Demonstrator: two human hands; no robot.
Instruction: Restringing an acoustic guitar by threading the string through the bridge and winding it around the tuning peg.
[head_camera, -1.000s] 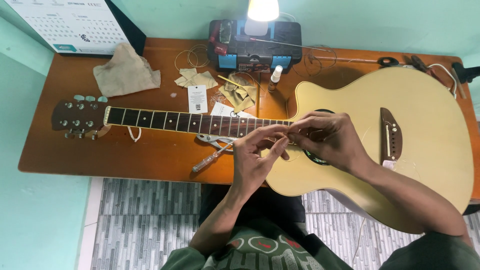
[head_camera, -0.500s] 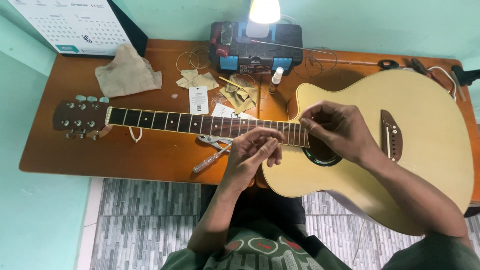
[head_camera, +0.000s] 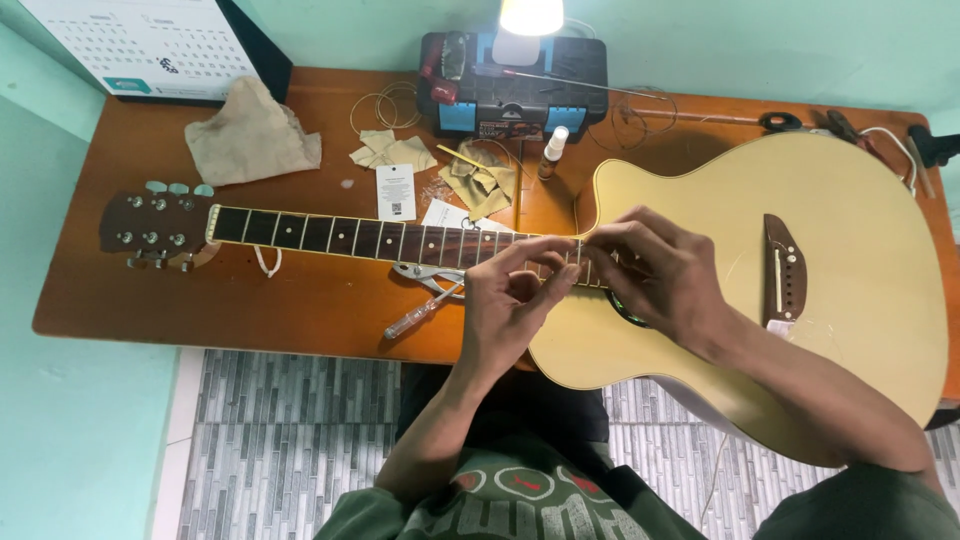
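both hands, left hand (head_camera: 510, 310) & right hand (head_camera: 655, 270), fingers pinched narrow over guitar (head_camera: 850, 330) neck; what they hold: can't tell.

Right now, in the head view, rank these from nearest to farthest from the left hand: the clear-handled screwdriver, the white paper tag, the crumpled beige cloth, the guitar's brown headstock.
1. Clear-handled screwdriver, just left of the left hand, on the table's near side.
2. White paper tag, beyond the guitar neck.
3. Guitar's brown headstock, far left.
4. Crumpled beige cloth, far back left; close to the headstock's distance.
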